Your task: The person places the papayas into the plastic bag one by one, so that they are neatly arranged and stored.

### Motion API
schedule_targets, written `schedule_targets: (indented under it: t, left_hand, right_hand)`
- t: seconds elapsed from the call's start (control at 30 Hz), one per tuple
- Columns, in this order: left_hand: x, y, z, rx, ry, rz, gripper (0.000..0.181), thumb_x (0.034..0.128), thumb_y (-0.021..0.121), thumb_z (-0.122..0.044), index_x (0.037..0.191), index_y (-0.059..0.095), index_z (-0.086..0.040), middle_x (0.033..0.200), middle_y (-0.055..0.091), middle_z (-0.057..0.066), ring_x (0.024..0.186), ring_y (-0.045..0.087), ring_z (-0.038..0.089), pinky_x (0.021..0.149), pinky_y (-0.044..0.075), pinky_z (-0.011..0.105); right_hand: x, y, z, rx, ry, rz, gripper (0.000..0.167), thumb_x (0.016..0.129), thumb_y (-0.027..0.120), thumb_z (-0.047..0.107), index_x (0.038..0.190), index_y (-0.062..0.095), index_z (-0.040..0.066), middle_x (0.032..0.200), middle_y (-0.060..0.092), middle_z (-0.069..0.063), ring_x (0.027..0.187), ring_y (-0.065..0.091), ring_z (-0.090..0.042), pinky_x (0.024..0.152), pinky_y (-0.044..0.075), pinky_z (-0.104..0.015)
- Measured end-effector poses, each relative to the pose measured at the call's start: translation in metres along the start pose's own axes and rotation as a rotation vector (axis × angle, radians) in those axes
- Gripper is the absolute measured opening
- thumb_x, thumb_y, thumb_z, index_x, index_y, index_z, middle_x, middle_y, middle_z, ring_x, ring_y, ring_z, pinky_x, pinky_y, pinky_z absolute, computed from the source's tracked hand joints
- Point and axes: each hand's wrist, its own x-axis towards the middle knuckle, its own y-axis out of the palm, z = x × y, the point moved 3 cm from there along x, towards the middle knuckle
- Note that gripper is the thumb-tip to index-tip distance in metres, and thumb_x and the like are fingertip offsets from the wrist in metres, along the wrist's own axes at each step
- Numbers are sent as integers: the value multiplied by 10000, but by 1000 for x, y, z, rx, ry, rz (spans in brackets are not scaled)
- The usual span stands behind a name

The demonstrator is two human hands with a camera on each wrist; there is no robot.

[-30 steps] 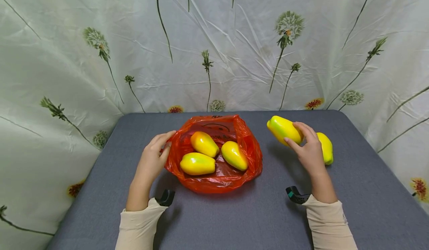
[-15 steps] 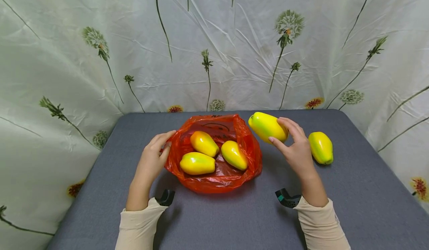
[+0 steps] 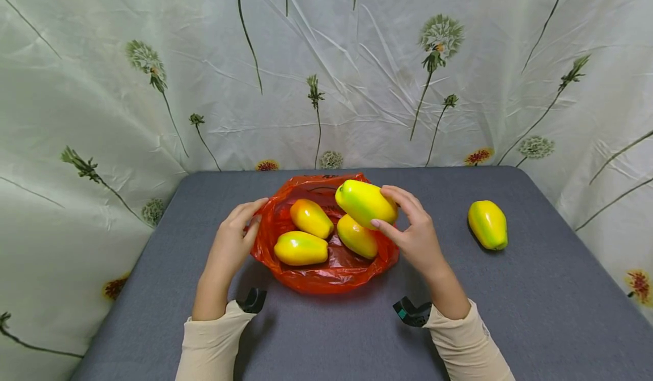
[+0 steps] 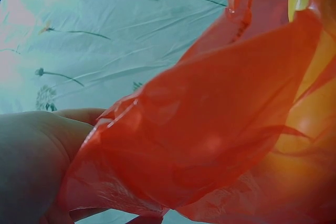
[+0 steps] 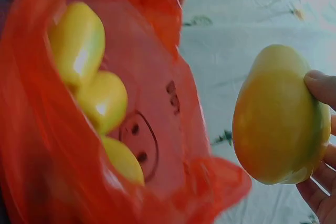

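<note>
An open red plastic bag (image 3: 326, 283) stands in the middle of the table, with three yellow papayas (image 3: 301, 249) lying inside. At its left rim, my left hand (image 3: 232, 242) pinches the plastic between thumb and fingers; part of that grip is hidden behind the film in the left wrist view. My right hand (image 3: 415, 233) holds another yellow-green papaya (image 3: 364, 202) by its end, above the right side of the bag's mouth. In the right wrist view, the thumb and fingers grasp this papaya (image 5: 278, 119), apart from those in the bag.
One more papaya (image 3: 488, 225) lies on the grey table (image 3: 541, 290) to the right. Behind the table hangs a pale curtain (image 3: 367, 86) printed with dandelions. A black wrist mount (image 3: 412, 313) sticks out from the right sleeve.
My right hand has carried its papaya leftward from the right side of the table to over the bag. The left hand and the bag have stayed nearly still.
</note>
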Motion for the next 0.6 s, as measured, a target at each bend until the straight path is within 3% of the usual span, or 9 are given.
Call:
schedule_targets:
  t: [0.13,0.37,0.6]
  left_hand:
    - [0,0,0,1,0,-1,373,872,559,-31,1232,558,-127,1146,551,64,1010,532,241,766,485,422]
    - [0,0,0,4,5,-5,371,870,561,-28,1227,561,-126,1142,552,67,1009,533,244,766,484,426]
    - [0,0,1,3,2,-1,372,870,562,-30,1229,559,-126,1142,552,67,1007,533,244,764,485,424]
  right_hand:
    - [-1,13,6,64,14,31,486,705,701,-90,1153,515,-111,1197,486,-225,1135,424,-320,958,336,-266]
    - [-4,37,9,146,42,93,487,719,707,-51,1167,518,-90,1209,490,-208,1143,432,-287,963,345,-370]
    - [-17,64,-26,173,110,163,514,743,726,79,1218,531,48,1243,497,-70,1166,414,-157,959,357,-358]
